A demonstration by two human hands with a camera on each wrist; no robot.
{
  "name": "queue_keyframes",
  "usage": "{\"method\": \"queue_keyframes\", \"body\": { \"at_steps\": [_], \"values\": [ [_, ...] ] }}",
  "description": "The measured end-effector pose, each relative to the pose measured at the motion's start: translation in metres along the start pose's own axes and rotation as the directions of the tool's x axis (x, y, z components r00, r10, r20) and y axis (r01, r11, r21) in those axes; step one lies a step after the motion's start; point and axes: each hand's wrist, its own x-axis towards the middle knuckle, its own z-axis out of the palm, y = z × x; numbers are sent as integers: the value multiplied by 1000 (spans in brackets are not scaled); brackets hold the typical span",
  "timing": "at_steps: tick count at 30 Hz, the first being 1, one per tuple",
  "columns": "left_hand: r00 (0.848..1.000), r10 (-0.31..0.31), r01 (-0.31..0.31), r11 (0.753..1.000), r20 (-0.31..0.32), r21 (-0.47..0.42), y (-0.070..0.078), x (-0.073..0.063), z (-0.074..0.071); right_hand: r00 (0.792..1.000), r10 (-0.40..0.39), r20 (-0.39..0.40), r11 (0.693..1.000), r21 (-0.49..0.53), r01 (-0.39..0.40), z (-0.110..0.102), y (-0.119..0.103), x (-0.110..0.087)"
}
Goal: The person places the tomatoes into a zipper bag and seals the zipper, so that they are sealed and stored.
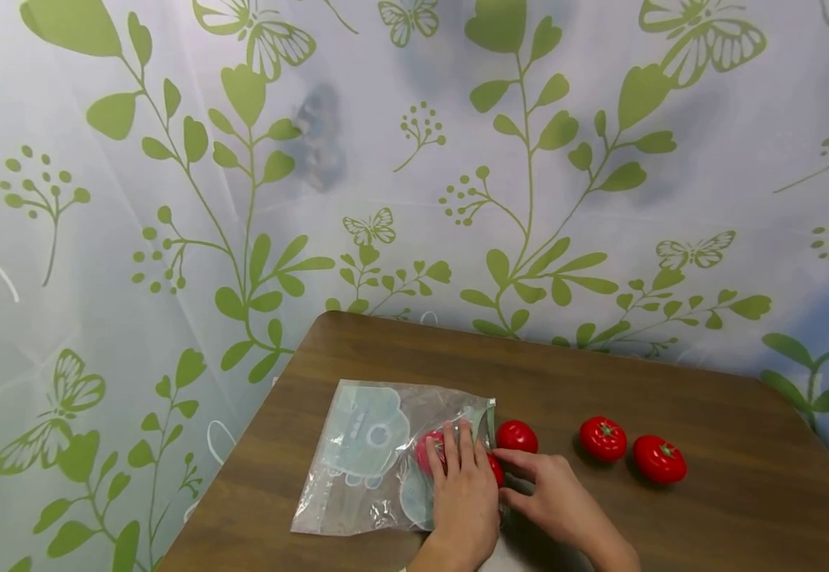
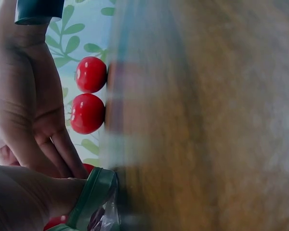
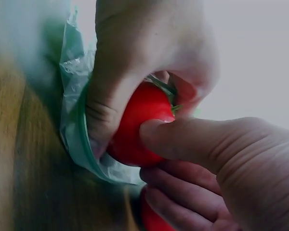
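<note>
A clear zip bag (image 1: 367, 508) with pale blue cartoon prints lies flat on the table, its green-edged mouth (image 3: 85, 130) facing right. My left hand (image 1: 464, 492) holds that mouth apart, thumb inside the rim and fingers over the upper layer. With thumb and fingers my right hand (image 1: 553, 492) grips a glossy red tomato (image 3: 139, 125) with a green stem, right at the opening. Through the plastic shows another red tomato (image 1: 428, 451), partly covered by my left fingers. Just beyond the bag's mouth sits a third tomato (image 1: 517, 437), near my right fingertips.
Two more red tomatoes (image 1: 603, 439) stand side by side on the brown wooden table (image 1: 729, 429), right of my hands. Behind the table's far edge hangs a pale curtain (image 1: 400, 191) with green leaves and butterflies.
</note>
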Motion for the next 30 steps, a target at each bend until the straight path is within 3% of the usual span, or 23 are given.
{"method": "queue_keyframes", "body": {
  "at_steps": [6,17,30],
  "values": [
    [1000,7,-7,1000,-19,13,0,-1,1,1000,13,3,999,40,-13,5,0,5],
    [999,-11,11,1000,-50,-11,1,-1,1,997,17,-72,990,142,-7,17,-1,12],
    [995,-19,18,1000,-95,-14,3,-3,2,989,131,-70,957,270,-108,37,-6,24]
  ]
}}
